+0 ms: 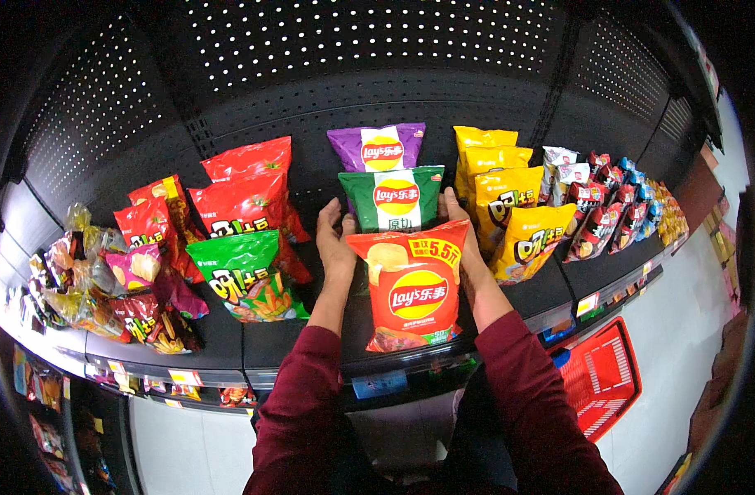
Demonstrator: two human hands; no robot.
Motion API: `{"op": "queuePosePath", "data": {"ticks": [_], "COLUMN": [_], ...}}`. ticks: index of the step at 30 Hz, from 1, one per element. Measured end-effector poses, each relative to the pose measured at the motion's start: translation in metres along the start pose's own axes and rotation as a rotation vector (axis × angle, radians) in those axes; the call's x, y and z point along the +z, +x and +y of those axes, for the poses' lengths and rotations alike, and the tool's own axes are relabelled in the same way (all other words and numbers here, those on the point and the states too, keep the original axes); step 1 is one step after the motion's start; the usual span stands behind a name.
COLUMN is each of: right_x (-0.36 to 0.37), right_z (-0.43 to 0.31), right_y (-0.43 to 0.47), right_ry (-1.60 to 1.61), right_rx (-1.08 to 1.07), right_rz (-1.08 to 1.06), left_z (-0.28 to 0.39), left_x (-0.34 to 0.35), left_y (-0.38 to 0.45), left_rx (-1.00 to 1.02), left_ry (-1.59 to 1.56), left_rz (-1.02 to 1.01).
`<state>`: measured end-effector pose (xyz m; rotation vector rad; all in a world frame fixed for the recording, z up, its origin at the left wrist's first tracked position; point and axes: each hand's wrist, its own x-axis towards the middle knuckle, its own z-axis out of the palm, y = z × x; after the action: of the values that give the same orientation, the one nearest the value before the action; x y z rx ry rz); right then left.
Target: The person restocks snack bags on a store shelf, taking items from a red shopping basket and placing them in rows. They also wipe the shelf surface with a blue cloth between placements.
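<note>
My left hand (336,241) is at the left edge of a green Lay's chip bag (394,197), palm turned inward and fingers apart. On the bag's other side is my right hand (461,216), its lower part hidden behind a red Lay's chip bag (414,291). Whether either hand presses on the green bag is not clear. The red bag stands upright in front, between my wrists, near the shelf's front edge. Behind the green one rises a purple Lay's bag (377,148), so the three form one row from front to back.
Left of my arms stand red snack bags (247,204) and a green snack bag (247,275). Yellow snack bags (529,241) line up close to my right hand. A black perforated panel (365,43) backs the shelf. Below right, a red shopping basket (603,377) is on the floor.
</note>
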<state>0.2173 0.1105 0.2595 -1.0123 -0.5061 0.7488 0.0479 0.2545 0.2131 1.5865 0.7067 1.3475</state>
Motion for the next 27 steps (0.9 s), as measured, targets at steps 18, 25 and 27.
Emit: {"op": "queuePosePath", "data": {"ticks": [18,25,27], "right_x": [0.005,0.012,0.014], "right_z": [-0.010,-0.021,-0.020], "right_y": [-0.045,-0.046,-0.043], "right_ry": [-0.279,-0.298,-0.309], "right_rx": [-0.010,-0.071,-0.119], "right_rz": [-0.092,-0.120,-0.136], "left_z": [0.042,0.067,0.069], "left_x": [-0.035,-0.022,-0.017], "left_y": [-0.045,-0.045,-0.042], "left_rx": [-0.100,-0.065,-0.042], "left_ry": [-0.122,-0.264,-0.372], "left_rz": [-0.274,-0.281,-0.266]}}
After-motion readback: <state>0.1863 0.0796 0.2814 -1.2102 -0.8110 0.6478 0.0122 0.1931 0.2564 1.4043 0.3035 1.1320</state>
